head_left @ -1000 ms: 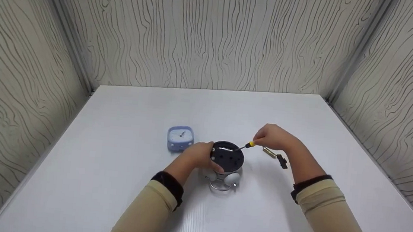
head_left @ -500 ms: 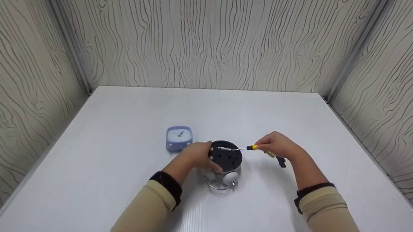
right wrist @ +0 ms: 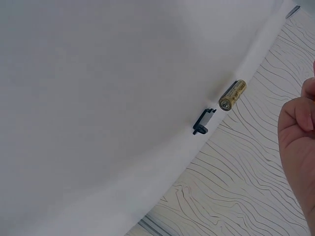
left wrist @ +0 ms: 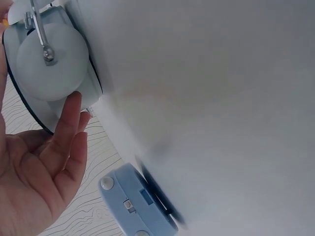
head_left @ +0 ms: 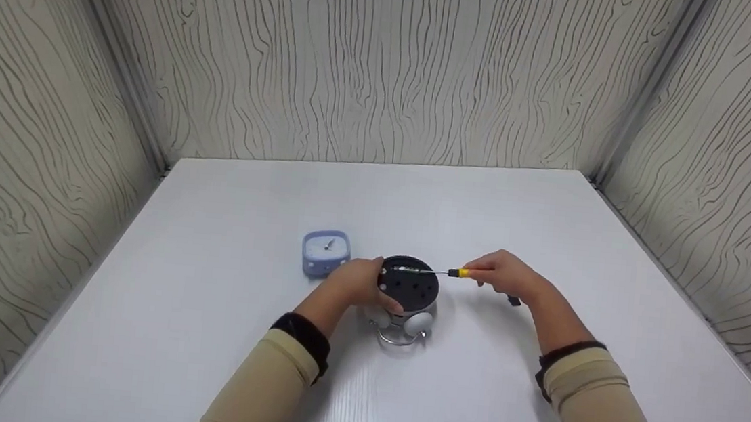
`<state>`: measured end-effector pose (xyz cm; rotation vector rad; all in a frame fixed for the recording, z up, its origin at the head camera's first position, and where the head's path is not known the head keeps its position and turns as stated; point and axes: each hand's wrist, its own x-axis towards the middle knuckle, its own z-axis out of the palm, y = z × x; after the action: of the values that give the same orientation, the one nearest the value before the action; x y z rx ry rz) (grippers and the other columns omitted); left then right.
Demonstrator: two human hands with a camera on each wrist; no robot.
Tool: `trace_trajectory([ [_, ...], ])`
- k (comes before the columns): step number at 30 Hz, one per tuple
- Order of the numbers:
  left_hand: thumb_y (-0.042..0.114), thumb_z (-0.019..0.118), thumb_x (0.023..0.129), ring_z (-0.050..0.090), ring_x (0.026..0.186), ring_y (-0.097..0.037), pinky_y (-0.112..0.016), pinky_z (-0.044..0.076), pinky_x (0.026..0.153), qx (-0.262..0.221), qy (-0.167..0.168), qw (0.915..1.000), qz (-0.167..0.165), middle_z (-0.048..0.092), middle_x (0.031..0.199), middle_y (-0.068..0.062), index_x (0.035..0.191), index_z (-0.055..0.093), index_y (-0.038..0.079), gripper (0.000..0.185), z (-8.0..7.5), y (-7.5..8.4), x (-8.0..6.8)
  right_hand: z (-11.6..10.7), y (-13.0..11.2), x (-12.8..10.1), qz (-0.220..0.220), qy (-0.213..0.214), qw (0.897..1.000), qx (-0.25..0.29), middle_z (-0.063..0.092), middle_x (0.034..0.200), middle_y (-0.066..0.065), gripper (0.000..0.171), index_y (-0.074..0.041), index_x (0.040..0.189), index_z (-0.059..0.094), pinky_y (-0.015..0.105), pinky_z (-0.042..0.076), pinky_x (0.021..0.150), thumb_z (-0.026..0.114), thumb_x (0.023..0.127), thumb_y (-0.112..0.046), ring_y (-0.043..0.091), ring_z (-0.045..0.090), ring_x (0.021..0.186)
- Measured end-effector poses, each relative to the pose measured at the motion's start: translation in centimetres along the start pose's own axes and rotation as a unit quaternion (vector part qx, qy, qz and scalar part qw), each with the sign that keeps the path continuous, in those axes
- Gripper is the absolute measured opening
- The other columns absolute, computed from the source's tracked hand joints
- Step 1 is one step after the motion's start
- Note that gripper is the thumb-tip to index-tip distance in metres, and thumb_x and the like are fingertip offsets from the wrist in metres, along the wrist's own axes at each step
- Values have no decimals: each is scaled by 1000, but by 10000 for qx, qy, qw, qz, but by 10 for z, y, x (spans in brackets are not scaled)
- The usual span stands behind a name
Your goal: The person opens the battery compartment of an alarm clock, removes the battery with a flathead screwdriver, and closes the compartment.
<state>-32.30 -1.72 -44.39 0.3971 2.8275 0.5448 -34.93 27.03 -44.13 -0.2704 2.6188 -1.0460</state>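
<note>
A twin-bell alarm clock [head_left: 414,296] lies with its black back facing up, its white bells and wire handle toward the person. My left hand [head_left: 357,283] grips it by the left side; in the left wrist view, fingers touch the pale casing beside a bell [left wrist: 54,61]. My right hand [head_left: 504,274] pinches the yellow-and-black handle of a screwdriver [head_left: 458,273]. Its shaft points left, and the tip is at the end of the long battery slot [head_left: 404,268] in the clock's back. Only part of the right hand [right wrist: 298,123] shows in the right wrist view, at the edge.
A small blue square clock [head_left: 326,253] stands just beyond the left hand. A gold battery [right wrist: 233,95] and a black battery cover [right wrist: 204,122] lie on the white table [head_left: 246,213] by the right hand. Wood-patterned panels [head_left: 388,69] rise around the table.
The right hand has come down toward the person, and the screwdriver has swung from slanted to nearly level, its tip staying at the slot. The left hand and alarm clock hold almost still.
</note>
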Motion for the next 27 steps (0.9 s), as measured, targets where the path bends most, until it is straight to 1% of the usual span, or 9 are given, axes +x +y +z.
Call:
trace_trajectory([
  [5, 60, 77, 54, 48, 119, -27, -40, 38, 100, -21, -28, 10000, -47, 52, 130, -13, 141, 34, 7, 111, 0, 1, -1, 2, 5, 0, 65, -14, 10000, 42, 57, 77, 3, 22, -19, 103, 71, 25, 35, 52, 62, 87, -31, 16, 40, 56],
  [10, 61, 77, 54, 48, 120, -27, -40, 37, 100, -12, -42, 9999, -125, 51, 131, -13, 142, 33, 8, 111, 0, 1, -2, 1, 3, 0, 79, -38, 9999, 49, 57, 78, 3, 21, -21, 102, 71, 25, 36, 53, 62, 87, -31, 17, 41, 57],
  [16, 62, 76, 56, 47, 120, -27, -40, 37, 100, 57, -133, 9998, -115, 50, 131, -14, 142, 31, 8, 111, -2, 3, -2, -4, -4, 1, -10, 0, 10000, -80, 60, 83, 9, 20, -18, 100, 72, 26, 38, 56, 62, 87, -29, 19, 45, 65],
  [22, 63, 74, 56, 50, 117, -27, -39, 39, 98, 251, -64, 9997, 7, 52, 128, -14, 141, 32, 6, 111, -2, 1, -2, -8, -13, 1, -55, -55, 9999, -149, 58, 81, 7, 18, -14, 99, 71, 28, 41, 55, 62, 87, -25, 20, 48, 63],
  [24, 64, 74, 56, 51, 116, -26, -39, 40, 98, 320, -29, 9995, 58, 54, 127, -13, 141, 33, 6, 110, -1, 0, -3, -9, -15, 0, -113, -67, 9998, -158, 59, 83, 9, 19, -12, 99, 71, 31, 44, 58, 62, 87, -25, 23, 50, 67],
  [27, 64, 74, 56, 51, 116, -26, -38, 40, 97, 327, -17, 9994, 59, 54, 126, -13, 141, 33, 6, 110, -2, 0, -3, -11, -15, -1, -246, -57, 9996, -153, 61, 89, 14, 22, -11, 100, 70, 35, 47, 65, 61, 88, -26, 28, 54, 77],
])
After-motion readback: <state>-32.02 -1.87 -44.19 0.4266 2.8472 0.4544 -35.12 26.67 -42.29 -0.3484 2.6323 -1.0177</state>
